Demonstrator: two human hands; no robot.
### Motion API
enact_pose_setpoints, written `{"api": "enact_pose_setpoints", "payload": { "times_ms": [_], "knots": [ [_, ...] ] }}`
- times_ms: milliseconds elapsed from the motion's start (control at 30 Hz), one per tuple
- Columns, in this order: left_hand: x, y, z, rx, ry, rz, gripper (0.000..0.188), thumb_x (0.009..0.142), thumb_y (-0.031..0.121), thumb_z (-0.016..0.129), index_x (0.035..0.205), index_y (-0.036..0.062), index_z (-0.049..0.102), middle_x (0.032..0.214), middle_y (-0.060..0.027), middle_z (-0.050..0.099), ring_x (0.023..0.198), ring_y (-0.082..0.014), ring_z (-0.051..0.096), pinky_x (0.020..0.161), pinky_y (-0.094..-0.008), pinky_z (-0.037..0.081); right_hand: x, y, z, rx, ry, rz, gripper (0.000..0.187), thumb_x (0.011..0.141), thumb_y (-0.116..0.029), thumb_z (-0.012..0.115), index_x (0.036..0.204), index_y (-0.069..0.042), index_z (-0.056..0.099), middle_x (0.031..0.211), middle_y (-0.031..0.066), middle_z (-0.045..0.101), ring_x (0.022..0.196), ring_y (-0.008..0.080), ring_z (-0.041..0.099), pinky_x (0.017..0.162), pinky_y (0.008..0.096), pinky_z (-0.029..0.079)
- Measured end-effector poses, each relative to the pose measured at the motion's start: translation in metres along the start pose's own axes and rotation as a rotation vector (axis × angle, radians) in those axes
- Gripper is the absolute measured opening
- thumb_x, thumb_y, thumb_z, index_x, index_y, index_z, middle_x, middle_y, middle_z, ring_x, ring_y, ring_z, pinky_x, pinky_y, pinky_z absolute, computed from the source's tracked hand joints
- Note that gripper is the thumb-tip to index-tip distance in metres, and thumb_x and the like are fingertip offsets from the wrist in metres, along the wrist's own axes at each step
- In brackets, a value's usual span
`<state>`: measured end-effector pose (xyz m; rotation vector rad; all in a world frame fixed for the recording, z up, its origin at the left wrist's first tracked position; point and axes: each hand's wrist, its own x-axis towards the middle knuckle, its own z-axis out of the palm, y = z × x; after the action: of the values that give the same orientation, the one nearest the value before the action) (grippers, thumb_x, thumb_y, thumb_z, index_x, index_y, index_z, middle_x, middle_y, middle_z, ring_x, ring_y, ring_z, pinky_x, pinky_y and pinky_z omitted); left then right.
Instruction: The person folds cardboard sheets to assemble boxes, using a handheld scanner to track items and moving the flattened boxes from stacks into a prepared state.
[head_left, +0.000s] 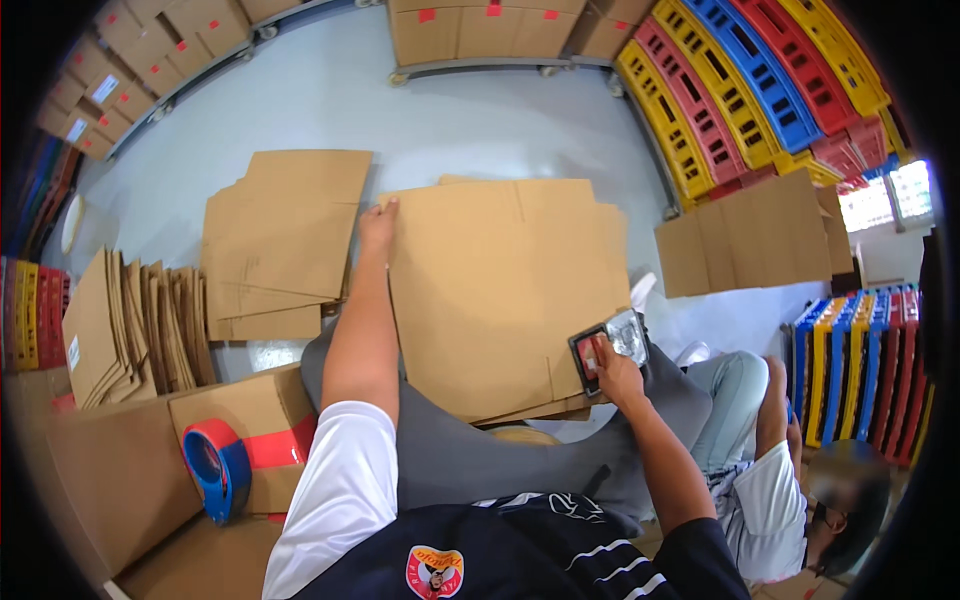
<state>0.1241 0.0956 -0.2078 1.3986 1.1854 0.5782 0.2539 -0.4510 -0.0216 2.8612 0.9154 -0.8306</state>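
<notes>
A stack of flat brown cardboard sheets (500,290) lies before me over my knees. My left hand (378,228) grips the top sheet at its far left corner, thumb on the face. At the near right edge of the stack sits an opened black-rimmed ink pad (582,366) with a red surface and a shiny lid (628,335) folded out beside it. My right hand (620,375) is over the pad, fingers closed and pointing down onto the red area. Whatever those fingers hold is hidden.
More flat cardboard (285,235) lies left, near upright folded sheets (140,320). A tape dispenser (218,470) rests against a carton (240,400). Coloured crates (750,95) are stacked far right. A co-worker (770,500) sits close on my right. Wheeled carts of cartons (490,35) stand behind.
</notes>
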Motion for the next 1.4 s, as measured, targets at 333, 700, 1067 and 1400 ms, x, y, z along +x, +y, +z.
{"api": "enact_pose_setpoints", "payload": {
  "times_ms": [333,700,1067,1400],
  "knots": [
    [-0.052,0.067,-0.002,-0.325,-0.127,-0.12,0.032,0.093,0.026,0.069,0.104,-0.0038,0.068,0.094,-0.0109,0.072,0.082,-0.0185,0.067,0.072,-0.0344,0.052,0.001,-0.001,-0.003,-0.005,0.014,-0.017,0.07,0.086,-0.017,0.067,0.149,-0.014,0.038,0.095,0.0269,0.069,0.089,0.0455,0.067,0.08,0.054,0.052],
    [-0.067,0.091,-0.007,-0.457,-0.246,-0.211,0.026,0.098,0.017,0.062,0.116,-0.002,0.061,0.107,-0.0128,0.07,0.09,-0.02,0.068,0.077,-0.0365,0.055,0.001,0.005,0.002,0.05,0.061,-0.058,0.068,0.085,-0.017,0.066,0.148,-0.013,0.039,0.095,0.0276,0.069,0.089,0.0463,0.066,0.081,0.055,0.052],
    [-0.085,0.118,-0.013,-0.514,-0.344,-0.175,0.037,0.095,0.006,0.06,0.132,0.0042,0.054,0.122,-0.0114,0.064,0.109,-0.021,0.063,0.089,-0.038,0.053,-0.001,0.003,-0.001,0.035,0.014,-0.005,0.07,0.084,-0.016,0.067,0.148,-0.014,0.038,0.095,0.0283,0.068,0.089,0.0473,0.066,0.08,0.0555,0.052],
    [-0.096,0.147,-0.026,-0.929,-0.594,-0.261,0.054,0.101,0.05,0.047,0.136,0.0097,0.052,0.128,-0.0077,0.06,0.114,-0.0228,0.06,0.091,-0.0387,0.053,-0.003,0.012,0.004,0.135,0.045,-0.014,0.071,0.083,-0.016,0.068,0.148,-0.01,0.039,0.106,0.0288,0.066,0.096,0.0491,0.063,0.085,0.0547,0.051]
  ]
}}
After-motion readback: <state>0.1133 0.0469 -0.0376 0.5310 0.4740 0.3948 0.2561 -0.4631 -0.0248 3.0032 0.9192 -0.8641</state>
